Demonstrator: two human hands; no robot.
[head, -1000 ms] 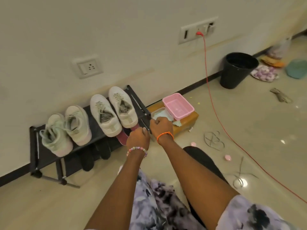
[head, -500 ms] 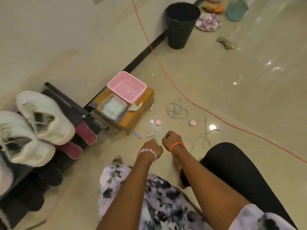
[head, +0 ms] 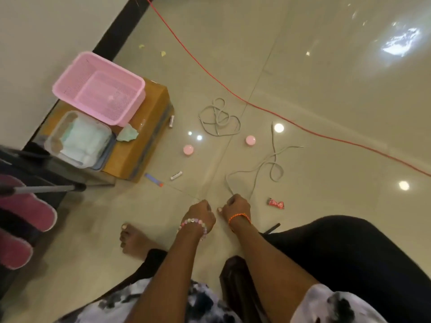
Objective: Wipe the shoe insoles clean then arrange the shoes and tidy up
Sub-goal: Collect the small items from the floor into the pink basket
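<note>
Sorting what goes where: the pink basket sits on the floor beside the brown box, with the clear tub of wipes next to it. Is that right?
Not quite. In the head view the pink basket sits on top of the brown box, not on the floor. The clear tub of wipes is indeed next to it, on the same box.

- There is one view only, from a wide-angle camera worn on the person's head, so no second view shares any part of the scene.
- It looks steeply down at the glossy floor (head: pixel 326 94), tilted so the wall's dark skirting (head: pixel 121 26) runs diagonally through the upper left of the frame.
- The person's own forearms and lap fill the lower middle (very near the lens), reaching up toward the frame's centre.
- The pink basket (head: pixel 100 87) at the upper left sits farther off, and straight lines bend toward the edges.
</note>
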